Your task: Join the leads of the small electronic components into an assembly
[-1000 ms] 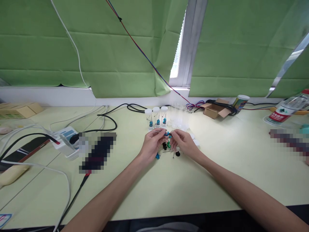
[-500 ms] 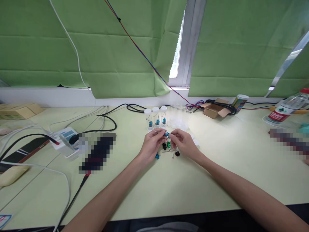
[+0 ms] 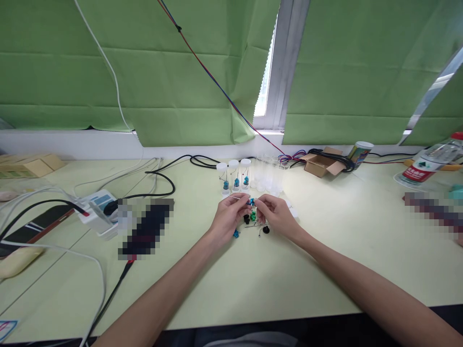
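Over the table (image 3: 253,284), both hands still pinch the blue bead (image 3: 251,201).

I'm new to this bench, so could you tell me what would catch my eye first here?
Mid-desk, the left hand and right hand meet, pinching a small blue bead on a thin pin between their fingertips. Blue, green and black loose beads lie just beneath them. Behind stand three capped vials, each holding a blue bead, before green blinds.

pale green table (image 3: 253,284), 3 capped vials (image 3: 234,176), cables (image 3: 159,178)
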Available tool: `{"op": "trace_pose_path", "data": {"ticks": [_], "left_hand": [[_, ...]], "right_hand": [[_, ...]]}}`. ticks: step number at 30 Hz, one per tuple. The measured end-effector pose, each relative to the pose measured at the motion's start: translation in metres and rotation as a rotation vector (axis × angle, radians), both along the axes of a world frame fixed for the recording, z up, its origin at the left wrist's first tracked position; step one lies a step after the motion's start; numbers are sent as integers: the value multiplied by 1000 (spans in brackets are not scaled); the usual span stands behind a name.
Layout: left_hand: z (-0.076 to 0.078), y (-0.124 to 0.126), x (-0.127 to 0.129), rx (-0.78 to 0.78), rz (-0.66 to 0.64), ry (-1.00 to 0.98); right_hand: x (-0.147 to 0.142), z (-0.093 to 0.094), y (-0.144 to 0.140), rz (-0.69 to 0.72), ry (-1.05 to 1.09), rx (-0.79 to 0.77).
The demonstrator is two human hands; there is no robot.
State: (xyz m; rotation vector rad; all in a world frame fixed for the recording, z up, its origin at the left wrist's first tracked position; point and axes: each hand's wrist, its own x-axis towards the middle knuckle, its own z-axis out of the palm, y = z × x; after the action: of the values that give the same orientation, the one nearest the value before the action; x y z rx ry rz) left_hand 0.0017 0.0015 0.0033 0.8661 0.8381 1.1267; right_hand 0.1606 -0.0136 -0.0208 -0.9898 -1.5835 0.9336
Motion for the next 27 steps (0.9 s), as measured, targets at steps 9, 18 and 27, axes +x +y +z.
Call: {"op": "trace_pose_path", "data": {"ticks": [9, 18, 27], "left_hand": [[0, -2, -1, 68, -122, 84], [-5, 0, -2, 57, -199, 70], [-3, 1, -3, 58, -250, 59]], "right_hand": [[0, 1, -2, -8, 13, 14], [-1, 2, -2, -17, -16, 23], [0, 2, -2, -17, -26, 25]]}}
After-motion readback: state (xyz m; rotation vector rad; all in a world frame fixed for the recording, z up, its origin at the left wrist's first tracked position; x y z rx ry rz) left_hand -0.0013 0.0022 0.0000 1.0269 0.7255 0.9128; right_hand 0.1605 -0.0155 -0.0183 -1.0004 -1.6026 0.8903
